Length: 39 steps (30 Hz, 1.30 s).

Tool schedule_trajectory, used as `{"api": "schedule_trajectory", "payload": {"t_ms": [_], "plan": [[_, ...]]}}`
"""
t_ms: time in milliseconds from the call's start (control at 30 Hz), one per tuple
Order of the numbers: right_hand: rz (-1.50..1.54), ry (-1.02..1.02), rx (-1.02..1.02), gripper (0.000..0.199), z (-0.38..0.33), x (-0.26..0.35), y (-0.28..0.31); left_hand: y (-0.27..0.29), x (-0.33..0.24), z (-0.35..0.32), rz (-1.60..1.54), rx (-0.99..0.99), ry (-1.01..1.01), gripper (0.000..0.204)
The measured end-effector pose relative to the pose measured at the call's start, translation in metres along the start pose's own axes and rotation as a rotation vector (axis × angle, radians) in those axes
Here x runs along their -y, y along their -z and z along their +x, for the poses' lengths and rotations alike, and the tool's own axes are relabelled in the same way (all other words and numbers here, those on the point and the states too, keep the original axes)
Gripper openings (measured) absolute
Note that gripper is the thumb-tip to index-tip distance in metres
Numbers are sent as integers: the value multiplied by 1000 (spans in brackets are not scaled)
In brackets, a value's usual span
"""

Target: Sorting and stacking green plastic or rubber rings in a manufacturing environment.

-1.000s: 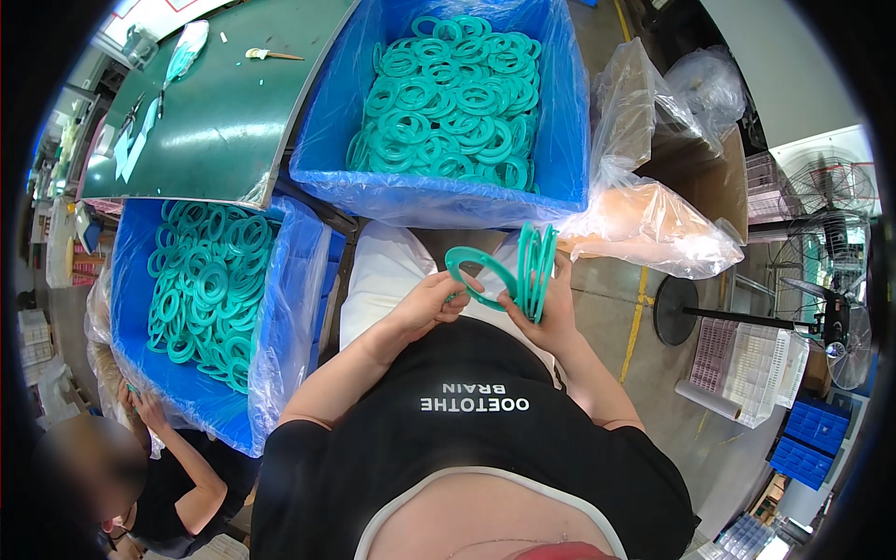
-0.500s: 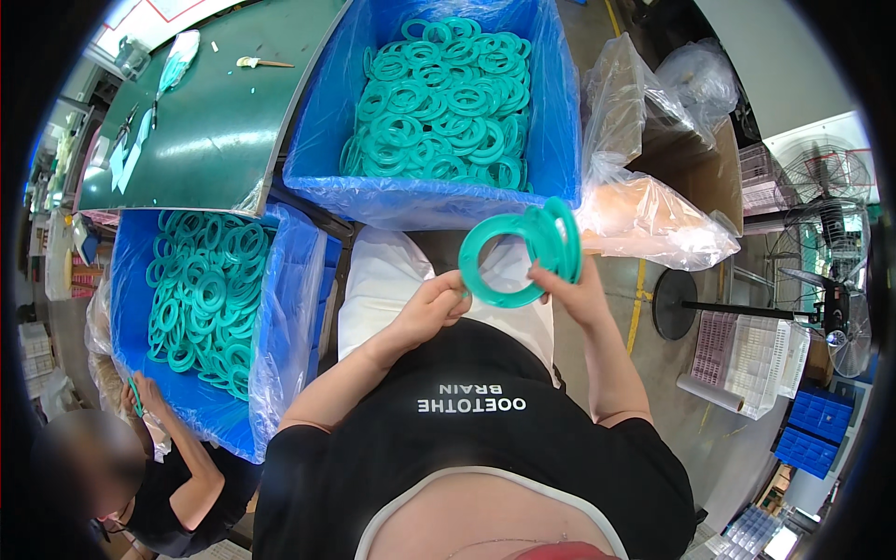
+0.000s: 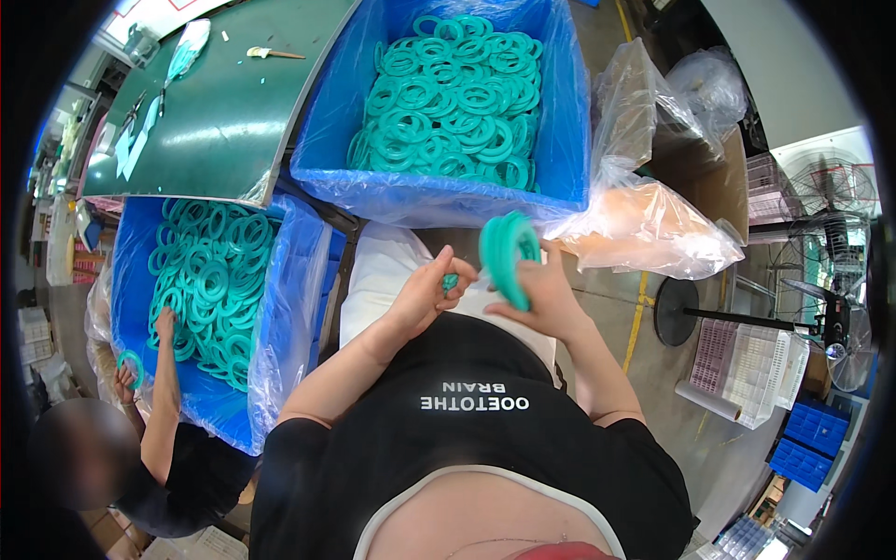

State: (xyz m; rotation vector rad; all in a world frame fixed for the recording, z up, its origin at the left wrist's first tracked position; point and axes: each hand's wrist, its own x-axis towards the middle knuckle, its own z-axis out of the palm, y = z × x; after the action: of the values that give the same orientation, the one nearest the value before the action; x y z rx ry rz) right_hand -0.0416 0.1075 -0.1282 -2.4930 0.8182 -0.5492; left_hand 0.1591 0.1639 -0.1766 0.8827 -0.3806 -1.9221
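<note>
My right hand (image 3: pixel 549 294) is closed around several teal plastic rings (image 3: pixel 501 261), stacked side by side and seen nearly edge-on, slightly blurred. To their left is my left hand (image 3: pixel 427 294), its fingers curled and a small teal scrap (image 3: pixel 450 280) held at them. That hand is apart from the rings. Beyond both hands stands a blue bin (image 3: pixel 327 140) lined with clear plastic film. A heap of loose teal rings (image 3: pixel 448 103) lies inside it.
A second lined bin (image 3: pixel 285 345) of teal rings stands at left. A co-worker's hand (image 3: pixel 166 322) reaches into it; the other hand (image 3: pixel 124 385) holds a ring. On the green table (image 3: pixel 219 121) lies a brush (image 3: pixel 271 53). Plastic-wrapped cardboard (image 3: pixel 723 177) and a fan (image 3: pixel 831 308) stand right.
My left hand has come away from the rings, now showing a teal scrap at its fingers. My right hand has turned the rings edge-on. The co-worker's hand has reached into the left bin.
</note>
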Motion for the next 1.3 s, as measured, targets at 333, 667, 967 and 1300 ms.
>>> {"api": "schedule_trajectory", "payload": {"t_ms": [333, 667, 967, 1300], "plan": [[487, -60, -485, 24, -13, -5, -34, 15, 0, -1, 65, -35, -32, 27], [1388, -817, -378, 37, -18, -19, -44, 1, -17, -11, 1315, -26, -734, 25], [1284, -827, -450, 20, -9, -9, -43, 11, -8, -6, 1086, -312, -777, 41], [1322, -772, -512, 28, -6, -2, -57, 11, -2, -1, 493, -128, -254, 28]]}}
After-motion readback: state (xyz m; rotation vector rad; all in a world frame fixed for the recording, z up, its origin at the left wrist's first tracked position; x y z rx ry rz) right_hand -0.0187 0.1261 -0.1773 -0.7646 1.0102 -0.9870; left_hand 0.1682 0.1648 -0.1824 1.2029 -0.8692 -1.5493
